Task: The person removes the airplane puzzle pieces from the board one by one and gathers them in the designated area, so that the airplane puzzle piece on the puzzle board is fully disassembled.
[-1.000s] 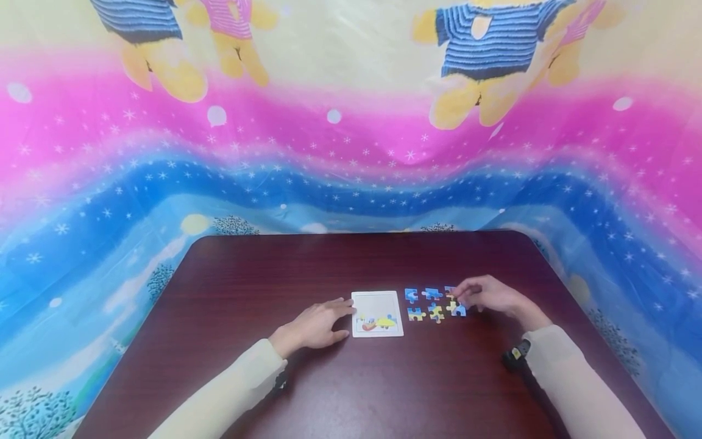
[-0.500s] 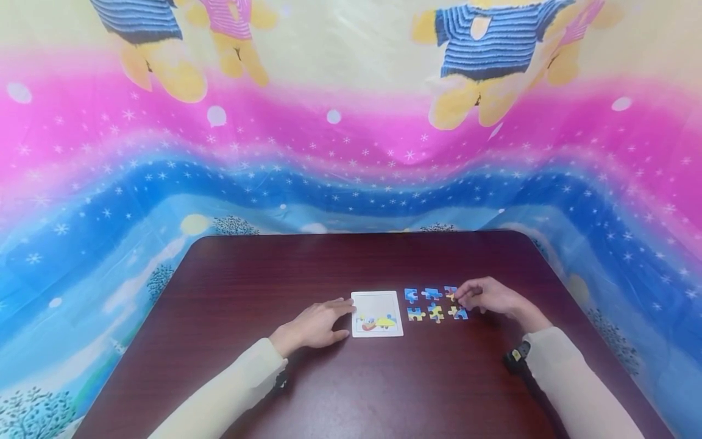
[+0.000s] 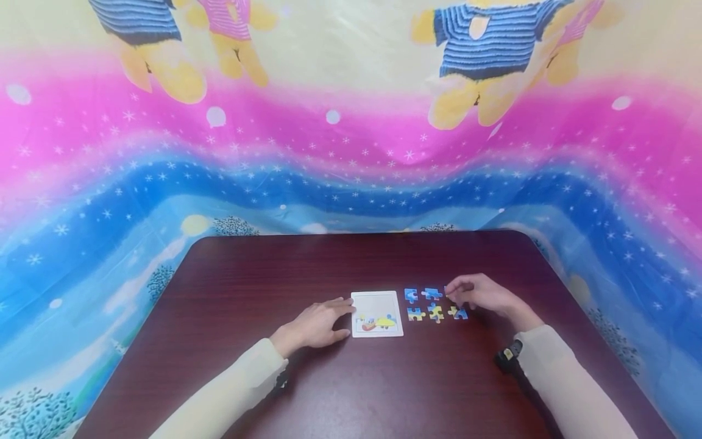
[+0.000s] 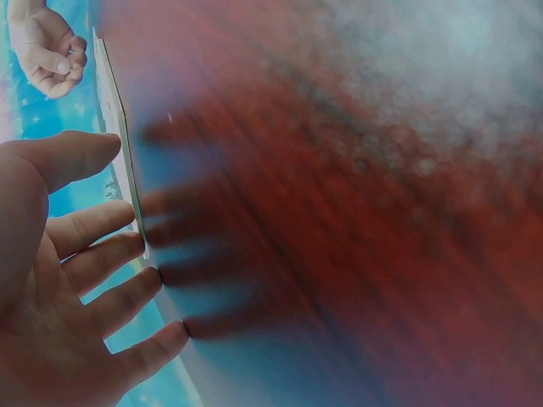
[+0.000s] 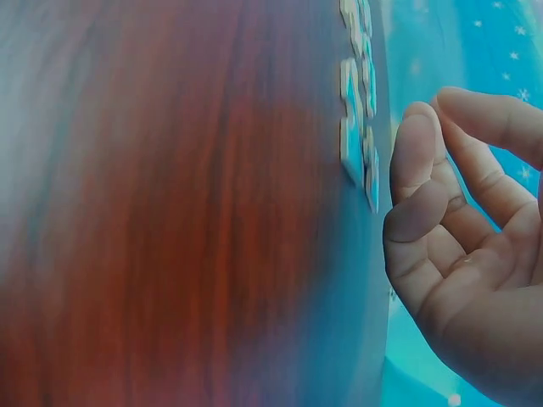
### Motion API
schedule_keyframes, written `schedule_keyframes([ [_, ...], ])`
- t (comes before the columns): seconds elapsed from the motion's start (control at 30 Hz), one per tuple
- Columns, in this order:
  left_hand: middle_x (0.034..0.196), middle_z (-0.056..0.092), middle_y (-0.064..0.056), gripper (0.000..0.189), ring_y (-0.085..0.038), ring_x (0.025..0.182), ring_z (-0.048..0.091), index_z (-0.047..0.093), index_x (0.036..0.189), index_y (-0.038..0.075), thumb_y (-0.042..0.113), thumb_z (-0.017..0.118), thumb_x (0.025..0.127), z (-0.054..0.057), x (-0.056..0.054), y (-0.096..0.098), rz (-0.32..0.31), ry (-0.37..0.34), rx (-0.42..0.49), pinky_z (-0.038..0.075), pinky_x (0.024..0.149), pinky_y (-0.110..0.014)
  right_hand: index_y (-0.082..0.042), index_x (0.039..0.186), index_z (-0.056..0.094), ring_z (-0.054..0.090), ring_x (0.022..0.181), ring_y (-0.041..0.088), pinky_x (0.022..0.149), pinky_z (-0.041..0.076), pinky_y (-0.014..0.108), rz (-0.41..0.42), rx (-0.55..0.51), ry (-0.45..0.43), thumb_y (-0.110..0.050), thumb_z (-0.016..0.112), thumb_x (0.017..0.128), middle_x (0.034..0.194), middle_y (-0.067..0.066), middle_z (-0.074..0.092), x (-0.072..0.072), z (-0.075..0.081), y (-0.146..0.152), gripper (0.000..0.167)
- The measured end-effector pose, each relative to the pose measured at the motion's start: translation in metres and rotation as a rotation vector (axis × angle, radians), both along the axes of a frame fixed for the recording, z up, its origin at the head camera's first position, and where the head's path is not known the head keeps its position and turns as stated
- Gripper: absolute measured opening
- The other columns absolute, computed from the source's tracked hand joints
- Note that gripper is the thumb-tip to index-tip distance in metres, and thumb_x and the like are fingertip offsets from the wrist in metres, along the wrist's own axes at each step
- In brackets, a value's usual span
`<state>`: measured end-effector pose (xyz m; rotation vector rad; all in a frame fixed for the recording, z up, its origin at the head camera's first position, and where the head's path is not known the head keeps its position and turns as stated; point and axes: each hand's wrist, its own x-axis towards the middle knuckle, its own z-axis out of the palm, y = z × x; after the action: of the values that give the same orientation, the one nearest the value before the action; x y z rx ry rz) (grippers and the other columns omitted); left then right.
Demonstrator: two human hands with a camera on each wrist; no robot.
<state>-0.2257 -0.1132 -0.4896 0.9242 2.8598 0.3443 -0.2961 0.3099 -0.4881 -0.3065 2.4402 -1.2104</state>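
Nearest the wearer, behind each hand, runs a pale sleeve: the left sleeve (image 3: pixel 230 390) and the right sleeve (image 3: pixel 576 378), each with a black wrist device at the cuff, the right device (image 3: pixel 510 355) showing more fully than the left device (image 3: pixel 281 380).

Ahead of the left sleeve, the left hand (image 3: pixel 312 324) lies with fingers straight and spread, their tips against the side of a white-rimmed square board (image 3: pixel 375 305). The board sits just to that hand's right, its printed yellow, red and blue part on the side nearer the person.

The right hand (image 3: pixel 476 294) has its fingers bent inward, thumb and index tips together, with nothing seen between them; the right wrist view shows a gap from fingers to pieces. Just on its near side lies the lower right piece (image 3: pixel 458 313). To its left follow the lower middle piece (image 3: pixel 436 313) and lower left piece (image 3: pixel 415 314), then, farther out, the upper middle piece (image 3: pixel 432 294) and upper left piece (image 3: pixel 411 296). The right fingers block most of the upper right piece (image 3: pixel 446 288).

Beyond both hands the dark red table (image 3: pixel 329 262) ends at a patterned cloth (image 3: pixel 351 152).
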Motion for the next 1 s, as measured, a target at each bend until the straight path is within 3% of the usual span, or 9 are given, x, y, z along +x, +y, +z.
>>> schedule_keyframes([
  [0.4,0.154,0.049,-0.006,0.052,-0.028,0.143,0.046,0.057,0.141,0.014,0.036,0.066,0.094,0.0,-0.001,0.001,-0.005,0.005,-0.003,0.045,0.111,-0.052,-0.008,0.116,0.069,0.064,0.089,0.026,0.069,0.057,0.039,0.049,-0.033,0.014,-0.026,0.071,0.093,0.103,0.011,0.071,0.003,0.0,-0.029,0.029],
  [0.6,0.153,0.05,-0.006,0.052,-0.027,0.143,0.046,0.057,0.141,0.014,0.035,0.066,0.094,0.0,-0.001,0.001,-0.01,0.011,-0.003,0.046,0.11,-0.051,-0.014,0.114,0.071,0.06,0.075,0.027,0.063,0.054,0.039,0.053,-0.011,0.01,-0.03,0.073,0.091,0.103,0.01,0.071,0.004,0.002,-0.047,0.028],
  [0.8,0.154,0.049,-0.007,0.053,-0.028,0.144,0.045,0.057,0.142,0.014,0.036,0.066,0.094,0.001,0.0,0.0,-0.016,0.005,-0.008,0.046,0.11,-0.052,-0.016,0.113,0.071,0.065,0.085,0.024,0.07,0.055,0.038,0.1,0.013,0.045,-0.032,0.073,0.091,0.102,0.005,0.073,0.005,0.005,-0.066,0.027],
  [1.0,0.155,0.048,-0.006,0.054,-0.028,0.145,0.044,0.056,0.143,0.014,0.036,0.065,0.095,0.001,0.0,0.0,-0.023,0.0,-0.012,0.045,0.11,-0.052,-0.012,0.112,0.072,0.066,0.086,0.023,0.07,0.056,0.038,0.133,-0.023,0.046,-0.023,0.071,0.092,0.101,0.008,0.073,0.008,0.006,-0.081,0.023],
])
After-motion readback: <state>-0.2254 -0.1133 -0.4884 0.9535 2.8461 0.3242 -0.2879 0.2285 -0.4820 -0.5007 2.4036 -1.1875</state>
